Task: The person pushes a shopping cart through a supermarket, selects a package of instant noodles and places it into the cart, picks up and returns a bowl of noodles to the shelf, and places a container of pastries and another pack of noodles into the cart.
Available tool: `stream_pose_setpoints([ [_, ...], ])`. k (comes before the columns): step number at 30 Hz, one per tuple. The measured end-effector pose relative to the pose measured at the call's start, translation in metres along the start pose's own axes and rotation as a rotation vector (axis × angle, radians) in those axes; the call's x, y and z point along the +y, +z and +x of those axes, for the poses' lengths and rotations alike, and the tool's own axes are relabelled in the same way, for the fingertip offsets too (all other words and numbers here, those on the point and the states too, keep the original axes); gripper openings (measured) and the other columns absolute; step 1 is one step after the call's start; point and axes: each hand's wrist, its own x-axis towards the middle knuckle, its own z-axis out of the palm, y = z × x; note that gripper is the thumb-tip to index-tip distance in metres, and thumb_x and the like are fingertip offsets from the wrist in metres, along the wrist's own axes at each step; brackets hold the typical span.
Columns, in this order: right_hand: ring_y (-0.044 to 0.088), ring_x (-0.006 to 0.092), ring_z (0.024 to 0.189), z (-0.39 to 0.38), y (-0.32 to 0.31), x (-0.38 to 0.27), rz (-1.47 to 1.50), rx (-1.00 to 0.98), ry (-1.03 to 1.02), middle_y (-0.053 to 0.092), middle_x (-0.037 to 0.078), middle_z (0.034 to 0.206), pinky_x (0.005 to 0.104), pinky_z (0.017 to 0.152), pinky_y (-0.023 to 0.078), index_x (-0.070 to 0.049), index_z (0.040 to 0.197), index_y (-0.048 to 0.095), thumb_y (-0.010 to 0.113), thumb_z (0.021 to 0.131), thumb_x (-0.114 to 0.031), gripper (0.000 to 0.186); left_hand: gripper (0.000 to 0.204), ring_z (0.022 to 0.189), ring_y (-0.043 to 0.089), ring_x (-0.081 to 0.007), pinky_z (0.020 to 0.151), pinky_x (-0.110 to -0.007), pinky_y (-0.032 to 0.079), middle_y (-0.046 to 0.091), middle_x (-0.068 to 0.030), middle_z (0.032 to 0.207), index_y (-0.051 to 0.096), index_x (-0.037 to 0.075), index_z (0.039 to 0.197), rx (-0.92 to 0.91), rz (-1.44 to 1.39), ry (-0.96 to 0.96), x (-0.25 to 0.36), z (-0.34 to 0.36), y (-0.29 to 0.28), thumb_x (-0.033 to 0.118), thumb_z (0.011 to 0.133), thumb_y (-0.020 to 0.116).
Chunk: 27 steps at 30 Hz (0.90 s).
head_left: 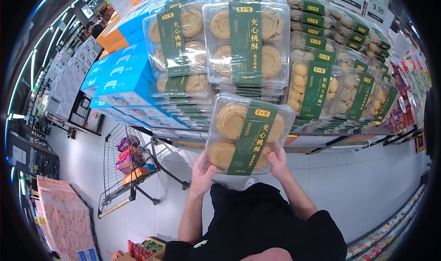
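A clear plastic tray of four round pastries with a green label band (pixel 245 134) is held in front of my body, slightly tilted. My left hand (pixel 203 173) grips its lower left side and my right hand (pixel 276 162) grips its lower right side, both thumbs showing. Just beyond it, stacks of similar trays (pixel 248 45) rise on a display, with another stack (pixel 177 40) to their left. To the right stand trays of smaller yellow and pale pastries (pixel 312 88), also with green bands.
Blue boxes (pixel 119 91) and orange ones (pixel 115 33) are piled at left. A wire shopping cart (pixel 115 173) holding colourful bags stands below them. Pink cartons (pixel 64 215) are stacked at lower left. A shelf edge (pixel 386 233) runs along the lower right. A person (pixel 95 29) is far back at left.
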Motion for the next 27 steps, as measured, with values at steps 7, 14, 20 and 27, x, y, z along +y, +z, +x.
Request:
stream_pose_setpoints([
  [7, 0.060, 0.0209, 0.113, -0.010, -0.008, -0.008, 0.184, 0.063, 0.165, 0.060, 0.010, 0.125, 0.0351, 0.095, 0.049, 0.004, 0.137, 0.042, 0.072, 0.086, -0.046, 0.077, 0.105, 0.130, 0.046, -0.0236, 0.108, -0.037, 0.036, 0.047, -0.0143, 0.141, 0.035, -0.009, 0.143, -0.074, 0.097, -0.084, 0.007, -0.030, 0.009, 0.064, 0.077, 0.072],
  [14, 0.067, 0.0241, 0.101, -0.043, -0.029, 0.036, 0.590, -0.041, 0.497, 0.066, 0.015, 0.113, 0.0372, 0.086, 0.056, 0.003, 0.126, 0.056, 0.065, 0.088, -0.045, 0.062, 0.075, 0.123, 0.052, -0.0300, 0.105, -0.041, 0.039, 0.052, -0.0182, 0.133, 0.047, -0.002, 0.137, -0.450, 0.288, 0.028, 0.040, -0.033, 0.036, 0.045, 0.085, 0.073],
  [20, 0.069, 0.0322, 0.090, -0.043, -0.013, 0.030, 0.779, -0.388, 0.427, 0.066, 0.021, 0.111, 0.0436, 0.073, 0.059, 0.005, 0.126, 0.055, 0.061, 0.084, -0.057, 0.075, 0.056, 0.113, 0.058, -0.0303, 0.100, -0.040, 0.043, 0.061, -0.0137, 0.119, 0.054, 0.002, 0.127, -0.532, 0.260, 0.040, 0.045, -0.029, 0.049, 0.035, 0.086, 0.072],
  [27, 0.068, 0.0263, 0.096, -0.049, 0.017, 0.027, 0.457, -0.068, 0.558, 0.066, 0.019, 0.111, 0.0362, 0.084, 0.057, 0.006, 0.126, 0.055, 0.063, 0.084, -0.050, 0.070, 0.075, 0.124, 0.051, -0.0285, 0.105, -0.041, 0.039, 0.053, -0.0163, 0.133, 0.040, -0.002, 0.139, -0.357, 0.194, 0.032, 0.042, -0.067, 0.020, 0.052, 0.091, 0.062],
])
